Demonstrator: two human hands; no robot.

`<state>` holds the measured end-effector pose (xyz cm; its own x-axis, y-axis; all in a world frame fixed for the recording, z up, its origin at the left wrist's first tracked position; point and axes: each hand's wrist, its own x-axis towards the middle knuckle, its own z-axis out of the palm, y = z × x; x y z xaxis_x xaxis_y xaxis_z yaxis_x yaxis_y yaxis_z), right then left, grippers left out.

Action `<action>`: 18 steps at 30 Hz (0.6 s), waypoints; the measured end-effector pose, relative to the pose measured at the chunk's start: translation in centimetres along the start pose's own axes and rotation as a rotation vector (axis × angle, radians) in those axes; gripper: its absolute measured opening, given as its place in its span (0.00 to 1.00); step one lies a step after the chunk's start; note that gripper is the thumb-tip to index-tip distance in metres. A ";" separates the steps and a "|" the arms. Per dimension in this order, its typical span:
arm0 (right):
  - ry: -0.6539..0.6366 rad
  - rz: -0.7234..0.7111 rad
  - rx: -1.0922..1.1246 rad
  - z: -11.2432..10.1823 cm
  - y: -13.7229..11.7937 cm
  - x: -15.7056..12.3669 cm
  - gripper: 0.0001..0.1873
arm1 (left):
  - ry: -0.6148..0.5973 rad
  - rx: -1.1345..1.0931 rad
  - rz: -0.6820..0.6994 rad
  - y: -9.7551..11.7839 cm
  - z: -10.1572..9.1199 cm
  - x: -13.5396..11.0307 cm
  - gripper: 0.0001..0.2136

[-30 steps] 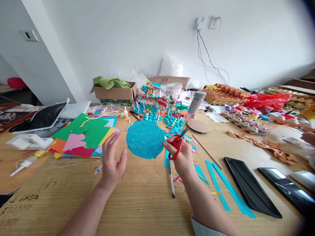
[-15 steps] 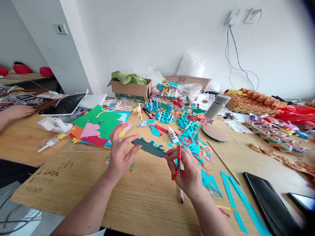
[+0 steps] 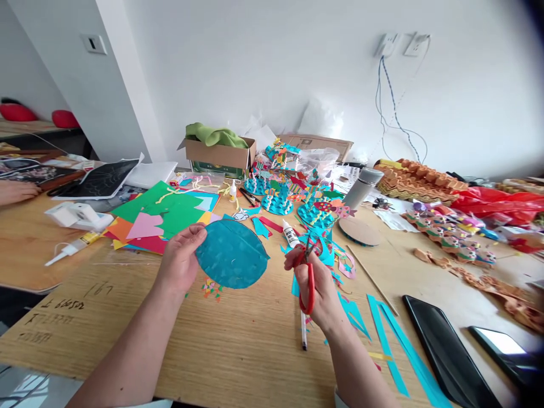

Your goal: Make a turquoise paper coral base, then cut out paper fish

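My left hand (image 3: pixel 178 262) grips the left edge of a round teal cardboard disc (image 3: pixel 232 255) and holds it just above the wooden table (image 3: pixel 238 345), its face tilted toward me. To the right of the disc, my right hand (image 3: pixel 314 283) is closed on red-handled scissors (image 3: pixel 307 273), blades pointing up and away. The scissors are apart from the disc.
Coloured paper sheets (image 3: pixel 164 218) lie at left, teal paper strips (image 3: pixel 391 334) and a pen (image 3: pixel 303 333) at right. A small glue bottle (image 3: pixel 289 233), teal paper crafts (image 3: pixel 297 198), a cardboard box (image 3: pixel 221 156) and two dark tablets (image 3: pixel 450 357) sit around. Another person's hand (image 3: pixel 15 190) rests at far left.
The disc passed from my right hand to my left, which has turned its face toward me. My right hand let go of it and drew back right with the scissors.
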<state>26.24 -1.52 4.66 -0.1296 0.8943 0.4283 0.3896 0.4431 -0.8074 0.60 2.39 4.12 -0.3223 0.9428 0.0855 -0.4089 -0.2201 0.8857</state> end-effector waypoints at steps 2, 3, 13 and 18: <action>-0.114 0.041 -0.006 0.2 -0.3 -0.1 0.23 | 0.026 -0.044 -0.089 0.1 -0.1 0.3 0.16; -0.171 0.067 -0.012 0.4 -0.3 -0.1 0.23 | 0.033 -0.058 -0.117 0.1 -0.1 0.4 0.16; -0.336 0.274 -0.066 2.4 -0.4 -0.4 0.25 | 0.089 -0.158 -0.284 -0.2 0.8 -0.1 0.16; -0.326 0.304 -0.103 2.5 -0.2 -0.5 0.24 | 0.089 -0.130 -0.272 -0.7 0.7 -0.1 0.14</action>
<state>23.95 -1.90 3.64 -0.2691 0.9630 0.0149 0.5405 0.1638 -0.8252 1.46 2.63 3.84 -0.2578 0.9470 -0.1918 -0.5942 0.0012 0.8043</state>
